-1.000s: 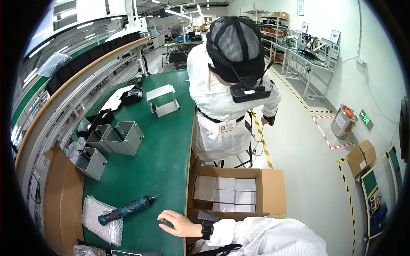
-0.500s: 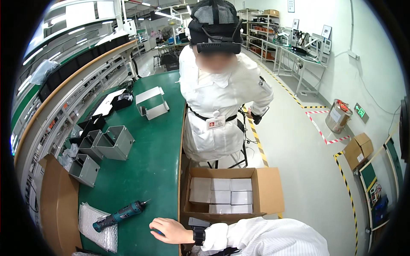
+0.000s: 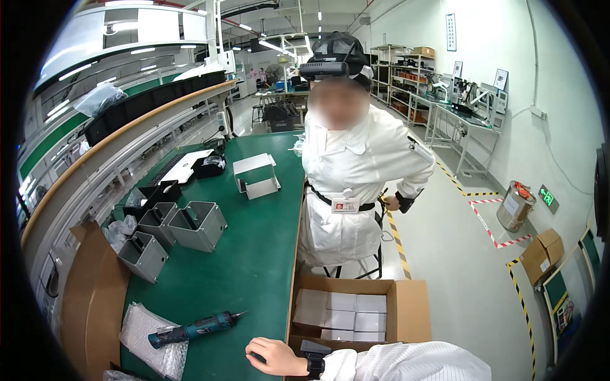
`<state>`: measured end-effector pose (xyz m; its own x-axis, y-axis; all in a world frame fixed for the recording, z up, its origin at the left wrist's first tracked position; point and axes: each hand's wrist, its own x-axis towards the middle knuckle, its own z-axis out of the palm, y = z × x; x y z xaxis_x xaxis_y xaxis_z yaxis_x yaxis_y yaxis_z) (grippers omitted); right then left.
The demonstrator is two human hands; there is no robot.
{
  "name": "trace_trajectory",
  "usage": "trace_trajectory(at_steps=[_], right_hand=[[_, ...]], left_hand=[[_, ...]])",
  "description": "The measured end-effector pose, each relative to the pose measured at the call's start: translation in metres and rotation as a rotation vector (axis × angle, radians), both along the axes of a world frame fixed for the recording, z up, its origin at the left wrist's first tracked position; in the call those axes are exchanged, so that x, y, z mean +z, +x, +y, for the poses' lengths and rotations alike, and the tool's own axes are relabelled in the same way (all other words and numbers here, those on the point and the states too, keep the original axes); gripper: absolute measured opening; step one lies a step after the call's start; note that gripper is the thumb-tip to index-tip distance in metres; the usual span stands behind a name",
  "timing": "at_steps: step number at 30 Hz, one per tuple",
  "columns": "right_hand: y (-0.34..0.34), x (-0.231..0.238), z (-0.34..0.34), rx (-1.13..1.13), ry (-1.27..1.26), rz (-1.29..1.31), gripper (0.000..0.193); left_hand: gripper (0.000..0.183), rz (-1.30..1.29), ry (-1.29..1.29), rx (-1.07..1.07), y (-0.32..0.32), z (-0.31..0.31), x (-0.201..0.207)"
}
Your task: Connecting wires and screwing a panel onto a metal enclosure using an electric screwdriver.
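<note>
My right hand reaches in from the lower right over the table's right edge, in a white sleeve with a black wristband. Its fingers are bent inward over the green table; whatever is under them is hidden. To its left lies a teal-and-black electric screwdriver, its bit pointing right. The screwdriver rests partly on a sheet of bubble wrap. My left hand is out of view.
Grey metal housings stand at the table's left, with a white U-shaped bracket farther back. An open carton of white boxes sits by the table's right edge. Beyond it stands a co-worker in white. Tall cardboard borders the left.
The whole view has tilted up and shifted left, so table and co-worker appear lower and farther right. My right hand stays by the table's edge; a blue bit beneath its fingers no longer shows.
</note>
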<state>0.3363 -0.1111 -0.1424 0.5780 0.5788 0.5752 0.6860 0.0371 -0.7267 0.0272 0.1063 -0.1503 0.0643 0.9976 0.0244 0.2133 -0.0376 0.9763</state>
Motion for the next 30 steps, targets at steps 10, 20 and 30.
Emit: trace_trajectory(at_steps=[10,20,30], right_hand=[[-0.001,0.012,-0.003,-0.024,-0.029,-0.046,0.007],[-0.001,0.013,-0.003,-0.023,-0.032,-0.036,0.007],[-0.004,0.013,-0.005,-0.07,-0.075,-0.126,0.007]], left_hand=[[0.031,-0.069,-0.06,-0.026,0.004,0.003,-0.009],[0.031,-0.115,-0.108,-0.043,0.003,0.006,-0.014],[0.031,-0.157,-0.147,-0.048,0.0,0.008,-0.018]])
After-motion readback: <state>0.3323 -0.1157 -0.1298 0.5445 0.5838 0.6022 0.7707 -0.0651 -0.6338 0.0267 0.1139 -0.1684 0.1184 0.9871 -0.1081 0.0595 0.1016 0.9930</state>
